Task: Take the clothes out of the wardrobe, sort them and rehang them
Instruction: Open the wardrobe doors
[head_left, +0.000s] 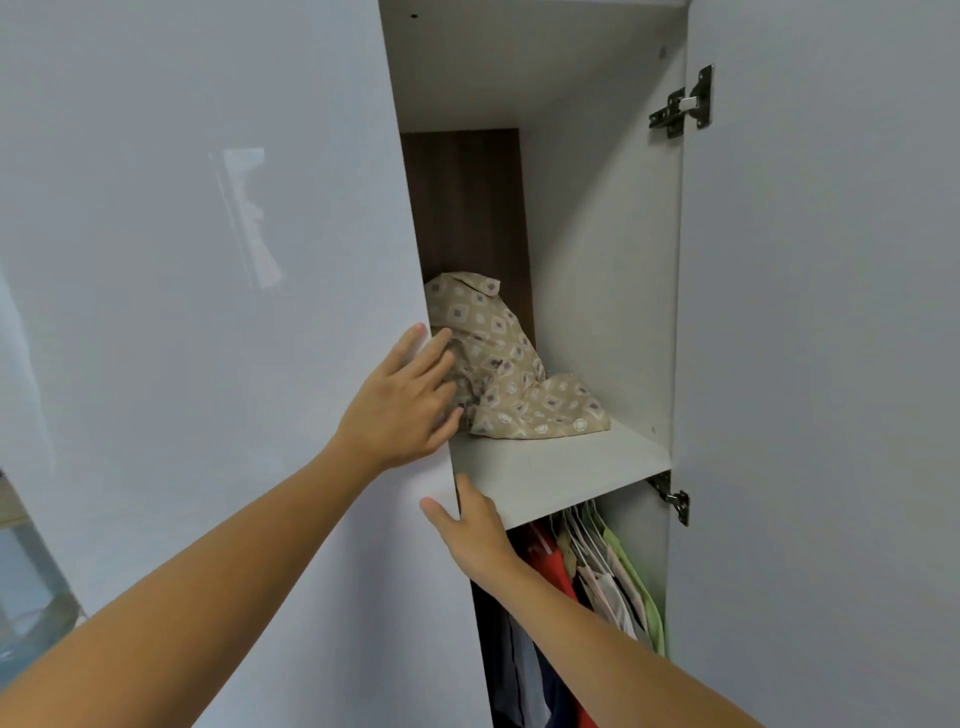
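Two hands of mine are reaching up at the wardrobe. My left hand (402, 397) is lying flat with its fingers straight and a little spread. It is pressing on the edge of the left door (208, 312), and its fingertips are reaching past that edge to touch the crumpled tan cloth (511, 387). It is not gripping anything.

My right hand (470, 527) is sitting just below my left one. Its fingers are going around the lower edge of the same door, with the thumb sticking out on the front side. I am holding the door there.

The tan cloth has little squares and dots on it. It is lying in a heap on the white shelf (561, 467), right past my left fingertips. It is leaning against the brown back wall.

Under the shelf, just beyond my right wrist, clothes are hanging in a row (608, 577). I am seeing red, green, pale and dark blue ones. Their hangers are tucked up under the shelf.

Far off to the right of both hands, the other door (831, 364) is standing open. Its metal hinges (683, 101) are showing.
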